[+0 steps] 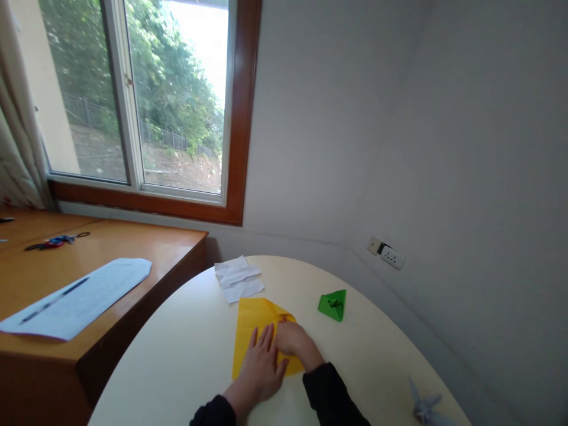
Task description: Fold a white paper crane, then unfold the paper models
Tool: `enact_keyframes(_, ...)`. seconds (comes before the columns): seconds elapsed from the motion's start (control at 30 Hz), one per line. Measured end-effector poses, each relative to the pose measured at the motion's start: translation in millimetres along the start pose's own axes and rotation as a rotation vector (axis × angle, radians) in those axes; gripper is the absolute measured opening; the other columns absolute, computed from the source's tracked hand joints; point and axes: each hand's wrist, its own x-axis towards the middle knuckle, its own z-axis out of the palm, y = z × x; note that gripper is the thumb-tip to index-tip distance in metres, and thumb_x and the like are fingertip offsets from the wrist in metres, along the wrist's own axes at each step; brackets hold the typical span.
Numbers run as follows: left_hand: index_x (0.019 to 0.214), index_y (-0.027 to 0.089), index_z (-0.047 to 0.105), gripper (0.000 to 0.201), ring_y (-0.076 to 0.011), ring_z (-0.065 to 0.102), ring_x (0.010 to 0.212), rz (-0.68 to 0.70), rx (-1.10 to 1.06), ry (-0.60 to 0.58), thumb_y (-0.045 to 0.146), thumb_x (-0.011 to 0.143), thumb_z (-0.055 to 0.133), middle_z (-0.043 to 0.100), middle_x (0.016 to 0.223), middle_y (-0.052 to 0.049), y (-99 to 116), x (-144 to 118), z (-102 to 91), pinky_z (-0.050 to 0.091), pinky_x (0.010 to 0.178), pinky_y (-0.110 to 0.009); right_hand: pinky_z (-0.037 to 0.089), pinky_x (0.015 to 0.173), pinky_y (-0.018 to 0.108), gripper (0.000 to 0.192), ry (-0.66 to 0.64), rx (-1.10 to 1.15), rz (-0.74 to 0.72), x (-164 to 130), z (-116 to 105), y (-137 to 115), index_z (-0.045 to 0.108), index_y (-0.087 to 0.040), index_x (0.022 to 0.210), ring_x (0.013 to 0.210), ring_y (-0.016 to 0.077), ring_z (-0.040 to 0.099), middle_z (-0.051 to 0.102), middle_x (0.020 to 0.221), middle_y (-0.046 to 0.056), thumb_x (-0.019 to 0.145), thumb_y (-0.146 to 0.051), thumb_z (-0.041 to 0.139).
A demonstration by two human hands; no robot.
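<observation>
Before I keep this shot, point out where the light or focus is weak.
Head view: the sky through the window is blown out to white; the wall looks dull and grey; the pale paper shape at lower right is blurry; the left hand and right hand are recognisable, fine detail soft.

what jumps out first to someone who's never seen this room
The bright yellow paper on the round table, with the left hand spread on it and the right hand over its right part. Next, the small green folded paper to its right. The bright window also stands out, at upper left.
</observation>
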Motion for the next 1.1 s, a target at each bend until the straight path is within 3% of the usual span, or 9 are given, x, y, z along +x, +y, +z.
enact_keyframes(0.07,0.139,0.015,0.034,0.060,-0.0281,0.016,0.137,0.002,-0.021,-0.009,0.049,0.089,0.027,0.025,0.146,-0.016,0.3,-0.6,-1.9,0.006,0.111,-0.050,0.050,0.078,0.041,0.009,-0.092,-0.061,0.054,13.2,0.6,-1.9,0.070,-0.017,0.074,0.081,0.0273,0.064,0.070,0.077,0.010,0.066,-0.018,0.070)
enact_keyframes(0.17,0.139,0.024,0.033,0.058,-0.0292,0.015,0.137,0.003,-0.053,-0.026,0.051,0.088,0.029,0.026,0.147,-0.015,1.3,-1.4,-5.5,0.005,0.110,-0.052,0.050,0.081,0.037,0.019,-0.205,-0.126,0.129,30.8,-3.3,-4.2,0.062,-0.018,0.098,0.090,0.0179,0.060,0.063,0.103,0.006,0.087,-0.031,0.055)
enact_keyframes(0.33,0.135,0.034,0.038,0.052,-0.0295,0.013,0.138,-0.007,-0.063,-0.047,0.053,0.088,0.030,0.027,0.147,-0.011,2.5,-2.1,-7.5,0.005,0.109,-0.055,0.044,0.091,0.047,0.033,-0.261,-0.222,0.271,43.6,-10.5,-6.4,0.051,-0.019,0.119,0.109,0.0234,0.052,0.050,0.126,0.008,0.089,-0.033,0.053)
enact_keyframes(0.43,0.134,0.035,0.040,0.051,-0.0279,0.011,0.138,-0.012,-0.036,-0.052,0.054,0.089,0.027,0.025,0.148,-0.009,1.6,-2.0,-5.1,0.004,0.109,-0.053,0.024,0.107,0.051,0.051,-0.297,-0.256,0.347,45.1,-13.7,-5.8,0.036,-0.010,0.135,0.132,0.0308,0.029,0.031,0.143,0.017,0.091,-0.034,0.046)
enact_keyframes(0.5,0.134,0.037,0.039,0.050,-0.0270,0.011,0.138,-0.011,-0.020,-0.042,0.054,0.089,0.026,0.024,0.149,-0.008,0.8,-2.2,-3.5,0.003,0.110,-0.052,0.010,0.112,0.043,0.060,-0.330,-0.267,0.368,45.4,-16.8,-3.6,0.021,0.000,0.140,0.138,0.0295,0.008,0.014,0.149,0.022,0.092,-0.033,0.037)
enact_keyframes(0.57,0.134,0.038,0.038,0.050,-0.0264,0.011,0.138,-0.009,-0.013,-0.039,0.055,0.089,0.027,0.023,0.149,-0.007,0.3,-2.6,-2.6,0.003,0.110,-0.051,0.005,0.113,0.036,0.065,-0.355,-0.270,0.358,44.3,-20.7,0.3,0.011,0.004,0.141,0.139,0.0251,0.000,0.004,0.151,0.020,0.092,-0.034,0.030)
enact_keyframes(0.8,0.133,0.040,0.039,0.049,-0.0263,0.010,0.138,-0.017,-0.018,-0.031,0.054,0.088,0.029,0.022,0.150,-0.006,1.5,-3.1,-1.4,0.003,0.109,-0.051,-0.002,0.112,0.032,0.065,-0.281,-0.287,0.254,27.3,-25.0,13.8,0.003,-0.009,0.145,0.140,0.0147,-0.003,-0.001,0.153,0.005,0.091,-0.043,0.018)
enact_keyframes(1.1,0.134,0.038,0.038,0.051,-0.0268,0.009,0.139,-0.031,-0.013,-0.034,0.056,0.088,0.026,0.021,0.150,-0.006,3.8,-5.0,-3.6,0.002,0.109,-0.052,-0.005,0.110,0.034,0.072,-0.175,-0.312,0.268,30.6,-18.9,17.4,0.003,-0.012,0.145,0.140,0.0155,-0.002,0.002,0.153,0.003,0.088,-0.055,0.014)
